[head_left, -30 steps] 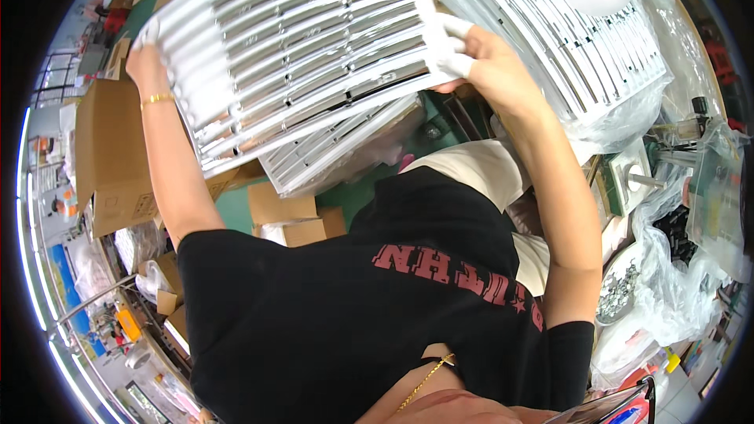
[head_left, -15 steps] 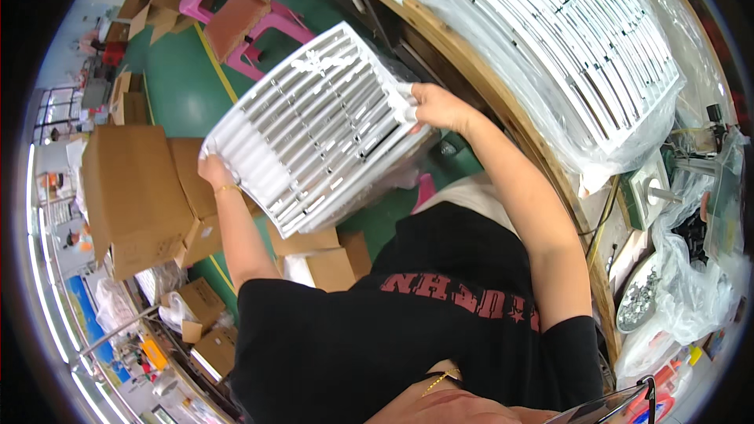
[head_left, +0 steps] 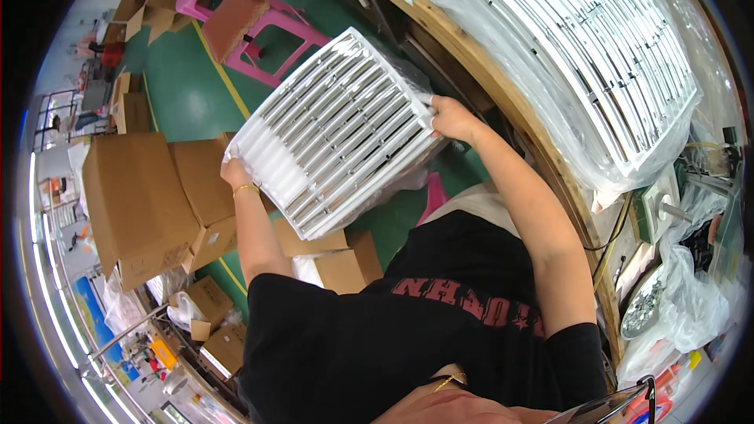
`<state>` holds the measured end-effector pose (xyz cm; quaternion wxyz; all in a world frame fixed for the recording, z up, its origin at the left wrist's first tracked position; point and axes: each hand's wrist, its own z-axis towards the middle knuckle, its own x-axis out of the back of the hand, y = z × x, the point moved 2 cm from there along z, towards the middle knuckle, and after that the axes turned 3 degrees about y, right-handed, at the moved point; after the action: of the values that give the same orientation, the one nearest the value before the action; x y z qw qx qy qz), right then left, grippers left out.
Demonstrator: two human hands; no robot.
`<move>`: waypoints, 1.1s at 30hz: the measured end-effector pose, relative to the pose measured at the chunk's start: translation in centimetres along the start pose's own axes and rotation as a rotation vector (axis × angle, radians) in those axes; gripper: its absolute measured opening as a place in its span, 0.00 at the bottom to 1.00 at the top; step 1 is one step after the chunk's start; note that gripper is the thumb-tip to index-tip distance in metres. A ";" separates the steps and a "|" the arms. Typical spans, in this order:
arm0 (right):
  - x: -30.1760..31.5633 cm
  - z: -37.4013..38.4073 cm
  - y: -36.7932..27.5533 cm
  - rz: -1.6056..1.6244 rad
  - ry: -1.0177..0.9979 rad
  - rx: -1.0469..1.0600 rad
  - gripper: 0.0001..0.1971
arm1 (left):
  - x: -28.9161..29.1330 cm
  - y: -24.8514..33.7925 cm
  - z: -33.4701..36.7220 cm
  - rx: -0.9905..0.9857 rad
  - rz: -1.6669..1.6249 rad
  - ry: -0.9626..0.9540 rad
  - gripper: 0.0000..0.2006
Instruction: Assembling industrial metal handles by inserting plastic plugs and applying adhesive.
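Note:
Between my two hands is a pale tray-like panel (head_left: 334, 129) lined with rows of shiny chrome strips, held tilted above the floor. My left hand (head_left: 234, 171) grips its lower left corner, with fingers partly hidden behind the edge. On the opposite side, my right hand (head_left: 454, 119) pinches the white edge near clear plastic wrapping. The panel's underside is hidden, and loose plastic hangs beneath it. At the upper right, a similar larger batch of chrome strips (head_left: 581, 47) lies on plastic sheeting on the wooden-edged workbench (head_left: 503, 90).
To the left stands a large open cardboard box (head_left: 137, 196); a smaller open carton (head_left: 345, 263) sits below the panel. A pink stool (head_left: 294, 51) with a brown cushion (head_left: 234, 22) stands behind. A dish of small metal parts (head_left: 644, 306) is on the bench at right.
The panel and both hands have shifted slightly right in the picture. The panel's angle has changed a little, so its chrome rows show more evenly. Both hands keep their grip.

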<state>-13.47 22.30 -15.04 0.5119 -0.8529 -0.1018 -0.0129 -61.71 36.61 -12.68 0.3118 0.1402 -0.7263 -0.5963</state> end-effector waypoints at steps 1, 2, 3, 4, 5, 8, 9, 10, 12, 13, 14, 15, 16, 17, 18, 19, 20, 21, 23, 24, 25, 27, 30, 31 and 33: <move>-0.1 0.2 1.0 -0.026 0.083 -0.005 0.24 | 0.6 -0.5 1.1 0.002 0.088 -0.090 0.10; -0.1 0.3 1.5 -0.055 0.170 -0.007 0.23 | 0.6 -1.4 2.0 0.006 0.171 -0.183 0.12; -0.5 -0.6 0.5 -0.075 0.238 0.005 0.20 | 1.3 -2.7 2.7 0.012 0.179 -0.162 0.12; -1.1 -0.2 0.8 -0.076 0.211 0.006 0.20 | 2.0 -3.8 3.3 -0.051 0.081 -0.168 0.14; -0.7 -0.1 1.5 -0.193 0.298 0.014 0.18 | 1.6 -4.6 3.8 -0.111 -0.021 -0.186 0.17; -0.3 -1.2 1.3 -0.325 0.368 0.040 0.15 | 1.3 -6.1 2.7 -0.086 0.254 -0.096 0.17; -0.7 -1.2 1.3 -0.302 0.358 0.082 0.14 | 3.6 -7.0 4.3 -0.115 0.167 -0.078 0.15; 0.3 -0.8 3.2 -0.306 0.417 0.069 0.15 | 2.3 -7.4 3.3 -0.075 0.236 -0.040 0.18; 0.5 -0.8 4.2 -0.233 0.427 0.114 0.16 | 3.6 -8.1 1.5 0.302 0.175 0.005 0.24; 0.4 -1.1 4.6 -0.045 0.391 -0.012 0.16 | 5.2 -9.3 1.6 0.488 0.140 -0.068 0.30; 2.0 -1.7 5.6 -0.049 0.432 -0.059 0.15 | 1.2 -6.6 -3.5 0.625 0.138 -0.221 0.36; 1.5 -2.1 5.1 -0.007 0.411 -0.082 0.15 | 3.1 -5.9 -4.7 0.718 0.095 -0.250 0.36; 1.5 -2.6 4.7 0.032 0.405 -0.109 0.14 | 4.2 -5.4 -5.1 0.811 0.049 -0.299 0.36; 1.0 -2.9 4.4 0.033 0.373 -0.077 0.14 | 6.4 -7.9 -4.0 0.717 -0.048 -0.497 0.36; 0.7 -3.1 4.5 0.070 0.359 -0.075 0.14 | 8.0 -10.0 -2.7 0.604 -0.135 -0.701 0.36; 1.9 -3.5 5.7 0.087 0.404 -0.093 0.14 | 4.4 -8.2 -5.2 0.712 -0.361 -0.596 0.35; 1.7 -3.9 5.6 0.109 0.410 -0.092 0.14 | 4.7 -8.1 -5.6 0.676 -0.347 -0.616 0.35; 1.8 -4.2 6.0 0.161 0.397 -0.077 0.14 | 4.6 -8.6 -5.4 0.632 -0.336 -0.640 0.35; 2.4 -5.2 6.2 0.141 0.383 -0.097 0.14 | 3.4 -9.7 -5.5 0.539 -0.361 -0.574 0.33; 2.5 -5.8 6.1 0.169 0.379 -0.106 0.15 | 3.2 -10.1 -5.3 0.491 -0.271 -0.505 0.33; 2.4 -6.6 5.5 0.221 0.398 -0.092 0.15 | 3.3 -10.4 -5.1 0.454 -0.182 -0.432 0.32; 2.5 -8.2 4.2 0.223 0.378 -0.057 0.15 | 3.9 -10.3 -4.4 0.407 0.008 -0.289 0.31; 2.4 -11.8 1.9 0.133 0.363 -0.001 0.15 | 4.8 -9.8 -3.2 0.372 0.312 -0.063 0.29; 2.3 -13.6 1.3 0.087 0.347 0.000 0.14 | 5.3 -9.7 -2.9 0.366 0.417 0.013 0.29; 2.7 -17.5 1.3 0.023 0.323 0.029 0.14 | 3.6 -7.7 -3.9 0.351 0.518 0.059 0.28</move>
<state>-9.16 6.84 -7.48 0.5339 -0.8333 -0.0084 -0.1427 -63.37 29.58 -18.61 0.4455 0.0196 -0.8204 -0.3580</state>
